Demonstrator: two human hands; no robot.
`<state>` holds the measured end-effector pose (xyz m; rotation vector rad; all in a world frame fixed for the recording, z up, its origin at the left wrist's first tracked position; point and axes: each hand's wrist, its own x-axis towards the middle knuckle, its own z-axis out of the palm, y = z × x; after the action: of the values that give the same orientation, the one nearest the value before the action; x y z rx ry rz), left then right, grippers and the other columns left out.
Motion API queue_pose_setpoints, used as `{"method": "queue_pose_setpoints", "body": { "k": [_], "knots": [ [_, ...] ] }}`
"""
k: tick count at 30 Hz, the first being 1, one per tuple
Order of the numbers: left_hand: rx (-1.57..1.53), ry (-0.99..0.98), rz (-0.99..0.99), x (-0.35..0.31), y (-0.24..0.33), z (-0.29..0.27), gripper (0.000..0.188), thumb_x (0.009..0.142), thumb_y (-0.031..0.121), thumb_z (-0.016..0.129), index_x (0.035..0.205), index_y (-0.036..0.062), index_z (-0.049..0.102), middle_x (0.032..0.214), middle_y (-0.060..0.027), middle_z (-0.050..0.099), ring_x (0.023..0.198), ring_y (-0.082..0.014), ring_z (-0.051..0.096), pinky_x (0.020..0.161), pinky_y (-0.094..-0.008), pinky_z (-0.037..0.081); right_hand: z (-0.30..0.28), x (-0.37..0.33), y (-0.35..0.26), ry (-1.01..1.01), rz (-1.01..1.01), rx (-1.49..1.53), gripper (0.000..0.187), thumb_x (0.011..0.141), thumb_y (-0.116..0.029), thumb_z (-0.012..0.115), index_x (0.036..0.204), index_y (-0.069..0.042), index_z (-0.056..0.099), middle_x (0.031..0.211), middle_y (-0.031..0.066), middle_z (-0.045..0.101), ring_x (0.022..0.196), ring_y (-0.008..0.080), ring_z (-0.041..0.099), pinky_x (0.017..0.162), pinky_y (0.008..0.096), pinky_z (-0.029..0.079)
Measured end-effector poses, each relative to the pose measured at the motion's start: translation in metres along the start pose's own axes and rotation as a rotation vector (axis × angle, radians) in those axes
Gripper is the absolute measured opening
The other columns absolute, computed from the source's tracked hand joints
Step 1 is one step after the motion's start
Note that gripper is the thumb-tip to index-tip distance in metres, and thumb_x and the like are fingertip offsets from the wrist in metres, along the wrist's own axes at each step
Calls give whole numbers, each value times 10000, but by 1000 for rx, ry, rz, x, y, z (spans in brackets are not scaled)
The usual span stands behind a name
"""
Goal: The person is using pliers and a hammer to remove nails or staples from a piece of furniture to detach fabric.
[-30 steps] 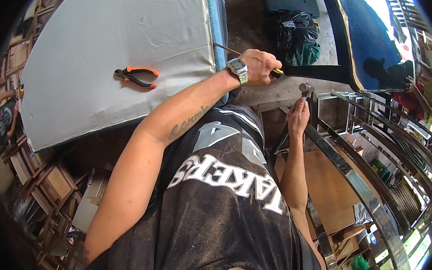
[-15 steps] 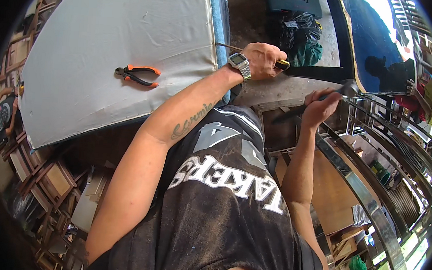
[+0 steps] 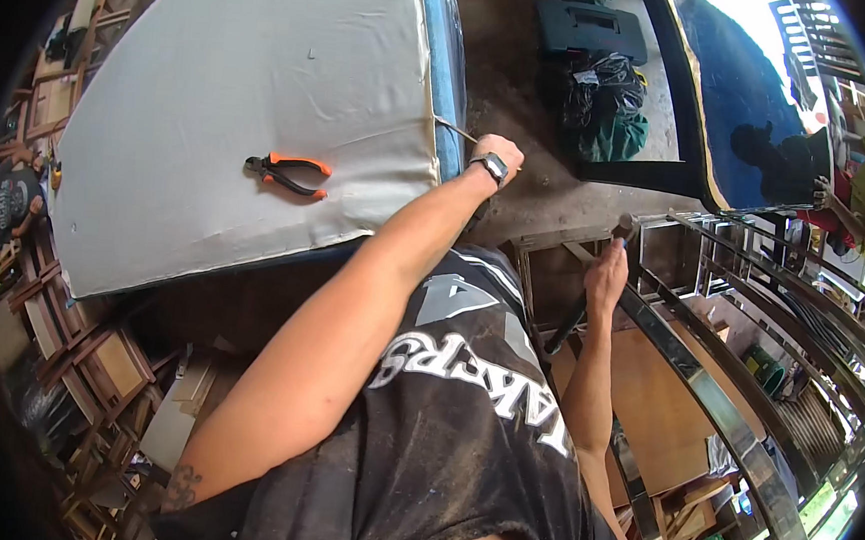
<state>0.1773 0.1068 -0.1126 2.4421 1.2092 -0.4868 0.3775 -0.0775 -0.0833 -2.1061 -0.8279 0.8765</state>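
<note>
"Where's the screwdriver (image 3: 457, 130)?"
"Left grip (image 3: 498, 154) clamped round its handle, shaft reaching the edge of the panel (image 3: 225, 75)!"
"And the hammer (image 3: 625, 225)?"
"Clamped in the right grip (image 3: 606, 280), head poking out above!"

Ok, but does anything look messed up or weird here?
A little: the pale cloth is wrinkled near its right edge, where the thin metal tool in the left hand meets it, while most lies smoother. A small mark farther up might be a nick; I can't tell.
</note>
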Motion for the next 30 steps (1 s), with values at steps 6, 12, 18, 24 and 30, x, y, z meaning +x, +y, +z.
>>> {"method": "queue_pose_setpoints", "body": {
  "k": [6,12,18,24,30],
  "knots": [
    [-478,245,305,-69,32,-74,193,765,263,649,829,83,620,810,-134,655,781,-321,646,672,-417,512,3,-15,-60,-68,71,318,421,1002,-415,320,872,-49,480,572,-5,391,426,78,392,381,214,329],
    [-1492,489,147,-190,-24,-86,382,774,343,746,988,86,560,862,-15,566,767,-108,558,641,-264,474,86,-60,-178,-619,-360,273,370,1001,-307,355,1176,-27,522,750,49,552,671,135,494,634,286,440],
    [-1783,1158,-575,-296,-114,-45,136,865,207,625,893,91,560,777,20,552,696,-66,512,565,-207,405,192,-110,-261,-1277,-815,52,298,950,-173,492,1191,-3,538,991,181,600,877,324,585,762,363,465],
    [-1353,1314,-839,-441,-222,-35,122,846,159,595,822,40,603,739,-36,606,674,-130,567,597,-287,449,318,-137,-259,-771,-1134,-618,406,823,-368,638,1073,-62,544,1054,166,560,982,354,552,788,481,458],
    [-590,505,-900,-440,-293,-4,266,792,216,654,955,11,605,843,-188,653,802,-362,621,678,-425,485,349,-140,-252,-795,-1027,-814,465,775,-367,677,1061,-31,530,885,168,584,807,310,607,715,439,494]
  ]
}}
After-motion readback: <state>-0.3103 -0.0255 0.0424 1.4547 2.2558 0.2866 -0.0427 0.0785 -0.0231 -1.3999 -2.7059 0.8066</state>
